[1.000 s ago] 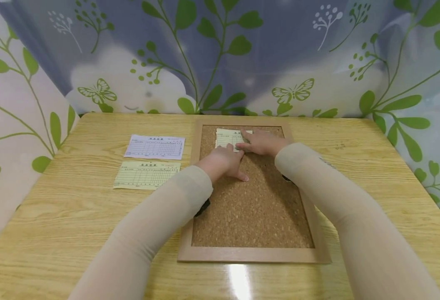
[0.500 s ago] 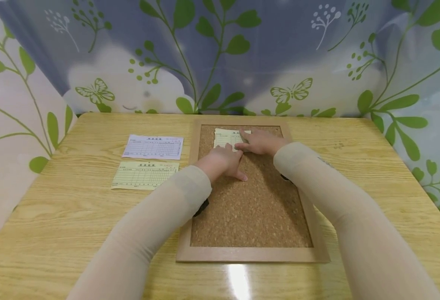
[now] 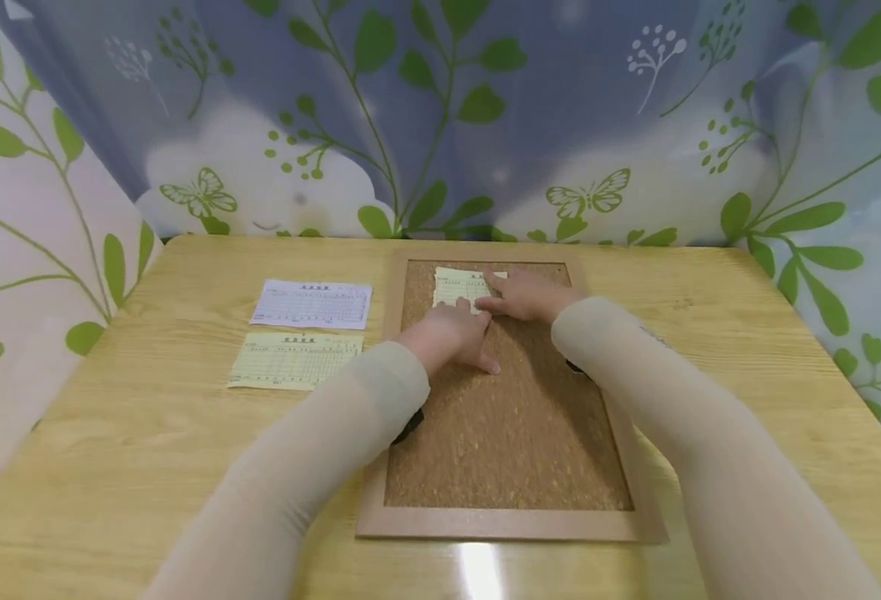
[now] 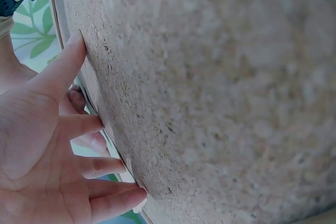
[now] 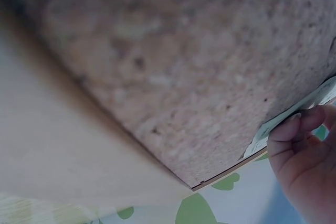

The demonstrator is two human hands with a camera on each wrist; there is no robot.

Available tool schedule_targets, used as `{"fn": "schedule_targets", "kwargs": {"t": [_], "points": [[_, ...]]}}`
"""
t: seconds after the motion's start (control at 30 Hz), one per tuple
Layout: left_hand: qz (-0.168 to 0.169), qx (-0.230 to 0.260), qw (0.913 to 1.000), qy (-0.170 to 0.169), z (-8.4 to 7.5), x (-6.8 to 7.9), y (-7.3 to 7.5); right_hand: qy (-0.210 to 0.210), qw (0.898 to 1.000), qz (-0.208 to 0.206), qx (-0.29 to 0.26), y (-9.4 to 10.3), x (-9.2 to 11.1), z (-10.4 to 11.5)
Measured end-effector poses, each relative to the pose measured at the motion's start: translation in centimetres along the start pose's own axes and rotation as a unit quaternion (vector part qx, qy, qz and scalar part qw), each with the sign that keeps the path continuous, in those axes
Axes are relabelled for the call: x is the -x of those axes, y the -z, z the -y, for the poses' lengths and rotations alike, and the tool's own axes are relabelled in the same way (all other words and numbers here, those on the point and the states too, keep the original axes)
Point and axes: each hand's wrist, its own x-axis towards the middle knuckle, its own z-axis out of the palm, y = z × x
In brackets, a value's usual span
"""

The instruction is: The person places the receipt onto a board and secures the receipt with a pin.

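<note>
Near the far end of the wood-framed cork board (image 3: 511, 523) lies a pale yellow printed form slip (image 3: 455, 285) with a rough left edge. My left hand (image 3: 451, 333) rests at the slip's near edge, fingertips on it and thumb spread over bare cork. In the left wrist view its fingers (image 4: 107, 166) reach out fairly straight against the board. From the right, my right hand (image 3: 530, 296) covers much of the slip, index finger and thumb extended onto it. The right wrist view shows its other fingers (image 5: 296, 124) bent against the slip (image 5: 265, 132).
Left of the board, a lilac form slip (image 3: 311, 304) lies flat on the wooden table (image 3: 147, 467). A second yellow slip (image 3: 290, 362) lies just nearer, partly behind the left sleeve. A leaf-patterned curtain (image 3: 590, 108) hangs along the table's far edge.
Both hands keep nearly the same place on the slip. The head view has tilted slightly, so the whole scene sits a little lower.
</note>
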Motion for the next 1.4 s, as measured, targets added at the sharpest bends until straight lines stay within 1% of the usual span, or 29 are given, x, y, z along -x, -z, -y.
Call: {"fn": "schedule_targets", "kwargs": {"t": [0.13, 0.2, 0.37, 0.57, 0.77, 0.9, 1.2, 1.4], "points": [[-0.012, -0.003, 0.9999, 0.007, -0.13, 0.0, 0.21, -0.014, 1.0, -0.006, 0.003, 0.25, 0.06, -0.05], [-0.009, 0.003, 0.9999, 0.012, -0.04, -0.03, 0.16, -0.012, 1.0, 0.0, 0.011, 0.44, 0.05, 0.18], [-0.002, 0.007, 0.9999, 0.012, 0.11, 0.17, -0.02, -0.007, 1.0, 0.01, 0.016, 0.53, -0.09, 0.56], [0.002, 0.009, 0.9998, 0.015, 0.14, 0.22, -0.19, 0.002, 1.0, 0.003, -0.003, 0.47, 0.02, 0.63], [-0.005, 0.01, 0.9999, 0.013, 0.18, 0.28, -0.11, -0.016, 0.999, -0.007, -0.028, 0.3, 0.12, 0.63], [-0.003, 0.001, 0.9999, 0.01, 0.04, 0.4, 0.09, -0.009, 0.999, 0.002, -0.032, 0.35, 0.27, 0.39], [0.005, 0.007, 0.9999, 0.008, -0.31, 0.33, 0.0, -0.001, 0.999, 0.024, -0.031, 0.23, 0.27, 0.06], [0.009, -0.005, 0.9999, 0.01, -0.37, 0.04, 0.13, 0.001, 0.999, 0.026, -0.029, 0.6, 0.38, 0.0]]}}
